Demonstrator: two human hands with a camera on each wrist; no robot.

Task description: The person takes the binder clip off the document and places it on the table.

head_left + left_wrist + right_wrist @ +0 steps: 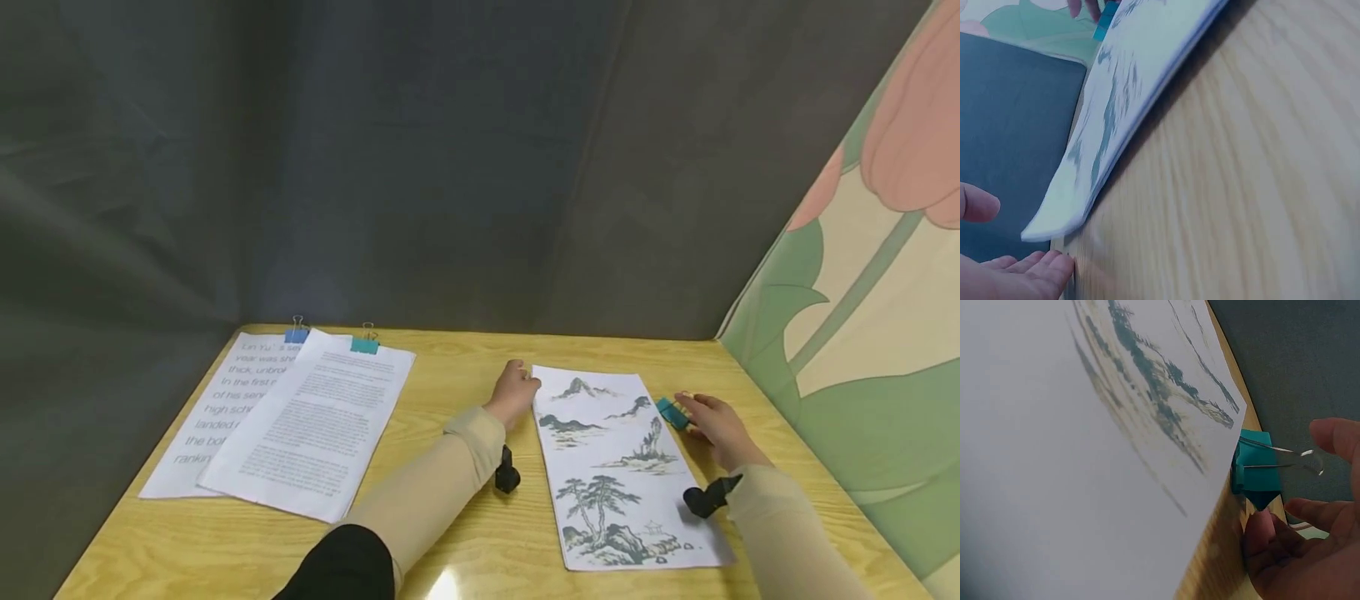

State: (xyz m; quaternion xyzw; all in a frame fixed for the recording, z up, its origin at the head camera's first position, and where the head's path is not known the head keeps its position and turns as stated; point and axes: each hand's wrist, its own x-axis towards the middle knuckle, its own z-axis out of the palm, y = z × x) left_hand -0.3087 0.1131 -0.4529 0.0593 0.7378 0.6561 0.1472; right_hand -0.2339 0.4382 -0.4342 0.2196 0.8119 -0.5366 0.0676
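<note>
A stack of white sheets (600,433) printed with ink-style mountains and pines lies on the table. My left hand (516,392) is at its far left corner. In the left wrist view, my left thumb (980,203) and fingers are spread apart, with the stack's corner (1054,228) in front of them. A teal binder clip (1259,464) with wire handles sits at the stack's right edge. Beside the clip is my right hand (716,425). Its thumb (1334,436) stands apart from the handles, while a fingertip (1261,526) is right under the clip's body.
Two overlapping text stacks lie at the table's left, the front one (315,425) with a teal clip (365,345), the rear one (187,417) with a blue clip (296,336). A dark curtain (450,167) hangs behind the table (457,358); a flower-patterned panel (862,333) borders the right.
</note>
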